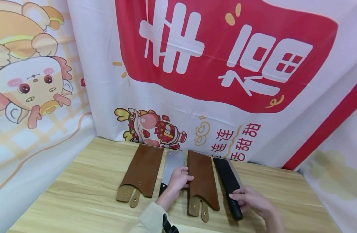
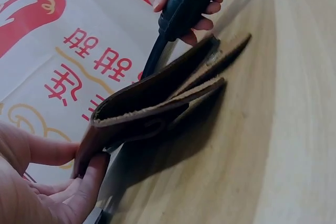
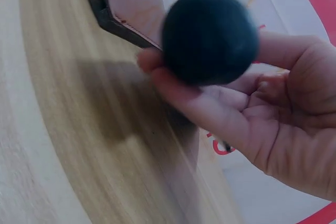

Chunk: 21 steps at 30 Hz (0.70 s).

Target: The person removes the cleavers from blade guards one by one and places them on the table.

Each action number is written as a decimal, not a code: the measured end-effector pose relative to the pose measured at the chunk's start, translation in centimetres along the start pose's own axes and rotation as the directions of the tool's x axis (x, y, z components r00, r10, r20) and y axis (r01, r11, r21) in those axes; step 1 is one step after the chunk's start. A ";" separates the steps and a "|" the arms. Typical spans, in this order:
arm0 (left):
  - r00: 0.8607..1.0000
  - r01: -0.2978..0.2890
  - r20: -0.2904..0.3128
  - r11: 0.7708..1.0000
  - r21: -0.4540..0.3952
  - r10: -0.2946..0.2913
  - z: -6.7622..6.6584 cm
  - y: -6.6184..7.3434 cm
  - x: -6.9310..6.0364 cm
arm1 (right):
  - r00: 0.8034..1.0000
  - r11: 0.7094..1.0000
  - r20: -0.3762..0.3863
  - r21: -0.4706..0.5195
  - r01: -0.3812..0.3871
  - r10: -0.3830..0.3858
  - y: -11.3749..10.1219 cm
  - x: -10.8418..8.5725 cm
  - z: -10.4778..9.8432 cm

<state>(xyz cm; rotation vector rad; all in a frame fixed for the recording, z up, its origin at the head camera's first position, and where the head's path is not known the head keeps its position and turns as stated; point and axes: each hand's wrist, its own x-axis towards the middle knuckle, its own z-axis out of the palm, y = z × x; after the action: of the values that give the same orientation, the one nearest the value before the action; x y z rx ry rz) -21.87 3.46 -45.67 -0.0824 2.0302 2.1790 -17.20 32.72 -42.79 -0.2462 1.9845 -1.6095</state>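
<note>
My left hand (image 1: 177, 182) pinches the left edge of a brown leather knife sheath (image 1: 202, 176). In the left wrist view, the thumb and fingers grip the edge of that sheath (image 2: 157, 98), and its mouth gapes a little. My right hand (image 1: 254, 200) holds a cleaver (image 1: 229, 178) by its black handle, just right of the sheath. The round butt of the handle (image 3: 210, 38) fills the middle of the right wrist view. The blade has a dark face and a paler strip along its right edge. Both sheath straps hang unfastened towards me.
A second cleaver (image 1: 175, 160) with a silver blade lies left of the held sheath, its handle partly behind my left forearm. Farther left lies another brown sheath (image 1: 144, 165) with two straps. Printed cloth (image 1: 102, 97) hangs behind the wooden table (image 1: 79, 181).
</note>
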 end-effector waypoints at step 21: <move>0.980 -0.169 -0.016 0.881 0.442 0.196 0.0 0.2 -0.2 | 0.992 0.962 -0.125 -0.266 -0.055 0.022 -1.2 -0.3 2.1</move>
<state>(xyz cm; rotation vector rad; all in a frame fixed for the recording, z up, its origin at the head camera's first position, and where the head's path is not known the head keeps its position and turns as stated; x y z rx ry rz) -21.67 3.46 -45.40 0.1058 2.6070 1.7652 -16.07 30.82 -41.77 -0.2150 2.2878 -1.3558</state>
